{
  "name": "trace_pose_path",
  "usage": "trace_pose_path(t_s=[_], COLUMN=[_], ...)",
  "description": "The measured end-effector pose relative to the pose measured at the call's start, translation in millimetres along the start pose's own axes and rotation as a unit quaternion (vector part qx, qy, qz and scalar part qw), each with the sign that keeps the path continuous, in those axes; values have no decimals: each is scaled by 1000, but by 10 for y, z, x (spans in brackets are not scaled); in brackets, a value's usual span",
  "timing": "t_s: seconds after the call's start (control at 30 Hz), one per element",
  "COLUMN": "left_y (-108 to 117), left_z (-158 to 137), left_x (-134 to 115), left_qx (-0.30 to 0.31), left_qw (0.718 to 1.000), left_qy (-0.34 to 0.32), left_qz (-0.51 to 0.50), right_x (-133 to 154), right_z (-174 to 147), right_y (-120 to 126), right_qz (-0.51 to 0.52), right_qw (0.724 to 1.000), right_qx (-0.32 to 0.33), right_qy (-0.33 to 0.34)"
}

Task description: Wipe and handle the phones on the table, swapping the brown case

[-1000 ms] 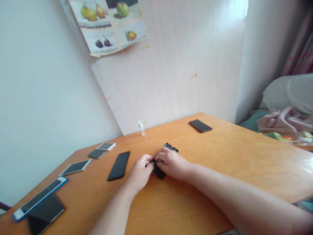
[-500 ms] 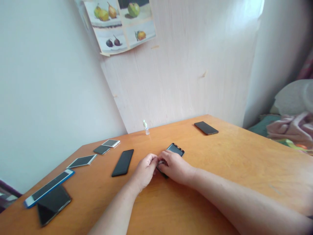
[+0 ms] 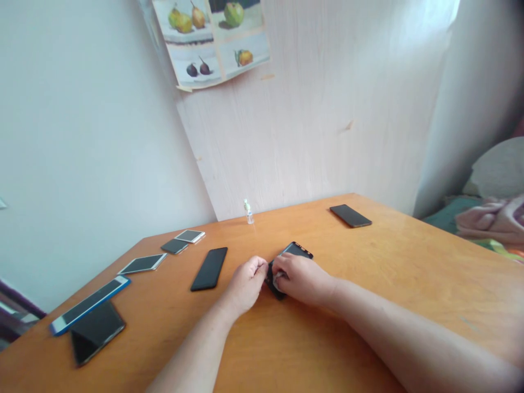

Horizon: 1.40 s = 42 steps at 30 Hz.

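A black phone case (image 3: 298, 249) lies on the table, its hollow inside facing up and its camera end away from me. My left hand (image 3: 246, 284) pinches its left edge between thumb and fingers. Bunched under the fingers of my right hand (image 3: 303, 277) is a small white wipe (image 3: 279, 277), pressed on the inside of the case near its lower half. That hand hides the case's middle. To the left of my hands, a black phone (image 3: 209, 268) rests flat with its dark face up.
Several devices lie along the left side, among them a blue-edged white phone (image 3: 90, 305), a dark glossy phone (image 3: 98, 332) and a white one (image 3: 143, 263). A small clear spray bottle (image 3: 249, 213) stands at the back edge. Another dark phone (image 3: 351, 216) lies back right.
My right hand has shifted slightly right, away from my left fingers, showing more of the case's lower part and the white wipe. The view has turned a little left.
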State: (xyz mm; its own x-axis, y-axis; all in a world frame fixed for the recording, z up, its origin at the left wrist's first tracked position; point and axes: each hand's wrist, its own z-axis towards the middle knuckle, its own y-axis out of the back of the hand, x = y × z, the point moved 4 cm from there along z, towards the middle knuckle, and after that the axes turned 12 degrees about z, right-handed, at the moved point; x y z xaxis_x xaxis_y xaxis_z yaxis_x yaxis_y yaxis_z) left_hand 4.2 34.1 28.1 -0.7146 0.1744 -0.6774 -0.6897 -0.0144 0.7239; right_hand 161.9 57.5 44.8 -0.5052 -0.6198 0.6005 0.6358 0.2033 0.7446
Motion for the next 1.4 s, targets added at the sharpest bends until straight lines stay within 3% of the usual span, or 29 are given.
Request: trace_pose_path(t_s=[0.07,0.2,0.27,0.5,0.67,0.87,1.17,1.3,1.4], left_y=[21,57,57,49,-50,-87,-72,-77,-73], left_z=[1,-9,-13,-68,-149,-148,-136,-125,-131], left_x=[1,-8,-4,-84,-177,-162,-187,-185,-186], left_qx=[-9,-37,-46,-88,-23,-21,-23,-32,-33], left_qw=[999,995,993,983,968,960,967,971,973], left_qy=[-12,-34,-31,-49,-76,-74,-70,-74,-74], left_qz=[30,90,107,156,239,269,244,226,216], right_x=[6,-281,-388,-451,-499,-440,-544,-587,-552], right_z=[-9,24,42,62,55,20,26,-4,-16], right_y=[-13,192,284,211,234,257,389,476,437], right_qz=[-18,-95,-122,-138,-142,-139,-161,-203,-201], right_qw=[1000,985,977,979,980,987,976,956,955], right_qx=[8,-43,-65,-43,-36,12,-8,-45,-31], right_qy=[-8,-136,-161,-145,-134,-79,-147,-205,-217])
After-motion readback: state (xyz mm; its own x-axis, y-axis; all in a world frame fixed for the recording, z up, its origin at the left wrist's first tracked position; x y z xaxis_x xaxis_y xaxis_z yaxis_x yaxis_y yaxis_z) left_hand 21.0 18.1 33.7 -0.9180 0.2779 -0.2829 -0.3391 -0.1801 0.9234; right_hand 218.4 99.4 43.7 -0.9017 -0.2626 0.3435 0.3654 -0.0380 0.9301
